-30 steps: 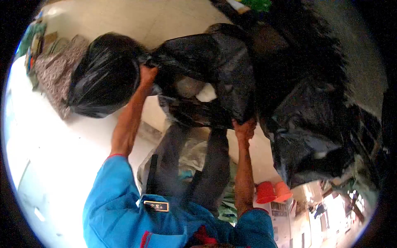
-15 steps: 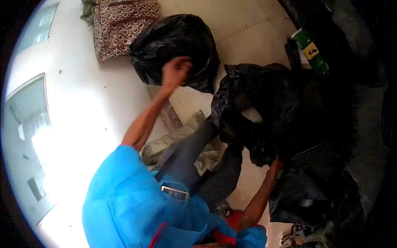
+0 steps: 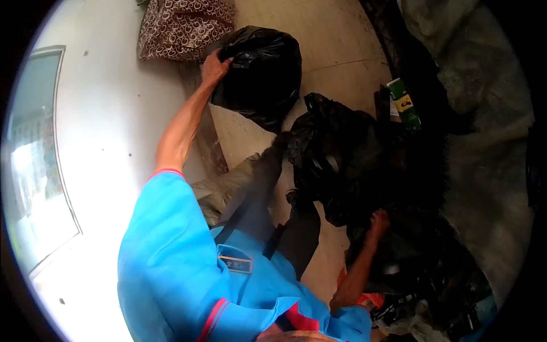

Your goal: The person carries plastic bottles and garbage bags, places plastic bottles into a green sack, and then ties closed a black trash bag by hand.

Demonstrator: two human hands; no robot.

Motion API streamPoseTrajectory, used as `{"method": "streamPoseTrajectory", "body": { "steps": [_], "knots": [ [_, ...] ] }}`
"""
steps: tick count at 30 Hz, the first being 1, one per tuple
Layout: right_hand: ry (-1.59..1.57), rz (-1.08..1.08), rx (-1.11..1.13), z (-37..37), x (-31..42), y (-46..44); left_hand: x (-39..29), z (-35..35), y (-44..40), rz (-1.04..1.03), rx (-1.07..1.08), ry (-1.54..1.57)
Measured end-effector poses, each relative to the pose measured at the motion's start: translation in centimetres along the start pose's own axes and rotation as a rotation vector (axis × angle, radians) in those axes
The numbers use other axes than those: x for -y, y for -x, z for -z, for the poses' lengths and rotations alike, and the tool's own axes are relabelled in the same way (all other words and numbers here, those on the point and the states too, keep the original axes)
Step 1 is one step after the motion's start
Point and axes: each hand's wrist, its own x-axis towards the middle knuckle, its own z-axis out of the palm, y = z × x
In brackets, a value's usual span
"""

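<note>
My left hand (image 3: 216, 67) is closed around the gathered top of a full black garbage bag (image 3: 259, 80), which sits on the floor ahead of me. On my right, my right hand (image 3: 378, 222) is curled against dark plastic beside a second black garbage bag (image 3: 336, 142). Its fingers look closed on the plastic, though the exact grip is lost in shadow. That second bag is crumpled, with something pale showing in its folds. More black plastic (image 3: 399, 273) lies below my right hand.
A brown patterned bag (image 3: 185, 28) stands against the white wall (image 3: 114, 125) at upper left. A green and yellow packet (image 3: 404, 105) lies at right, near a greyish sheet (image 3: 478, 148). A pale sack (image 3: 222, 188) rests by my legs on the tiled floor (image 3: 336, 62).
My left hand has moved left from above the full garbage bag and taken hold of its gathered top. My right hand stays low by the dark plastic. The camera view has shifted.
</note>
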Motion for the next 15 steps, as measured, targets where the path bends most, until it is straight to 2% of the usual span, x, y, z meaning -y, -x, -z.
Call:
{"method": "streamPoseTrajectory", "body": {
  "steps": [3,5,6,7,8,9,10,12,13,15],
  "knots": [
    [-0.213,0.156,0.196,-0.8,-4.8,-1.9,-0.8,0.1,-1.6,-0.009,-0.018,0.051],
    [-0.297,-0.017,0.322,-0.1,-4.6,-1.3,0.1,0.6,-1.7,0.024,0.062,0.221],
    [-0.531,-0.211,0.335,1.6,-0.3,0.4,0.9,0.3,-2.8,0.016,0.069,0.218],
    [-0.780,-0.426,0.333,5.4,8.9,3.2,2.6,-0.8,-2.8,0.004,0.046,0.396],
    [-0.864,-0.485,0.364,7.0,14.5,4.7,4.2,-1.4,-1.4,0.018,0.022,0.579],
    [-0.901,-0.472,0.402,7.4,19.4,5.8,1.9,0.8,0.2,0.194,0.110,0.708],
    [-0.913,-0.411,0.447,5.6,22.9,6.0,0.6,1.5,0.4,0.177,0.106,0.719],
    [-0.897,-0.285,0.536,3.1,31.9,6.7,0.7,2.1,2.0,0.287,0.131,0.832],
    [-0.832,-0.138,0.612,2.9,37.2,7.3,1.4,1.5,2.4,0.228,0.128,0.921],
    [-0.927,0.043,0.806,0.0,45.7,8.0,1.5,0.8,2.6,0.214,0.120,0.928]
  ]
}}
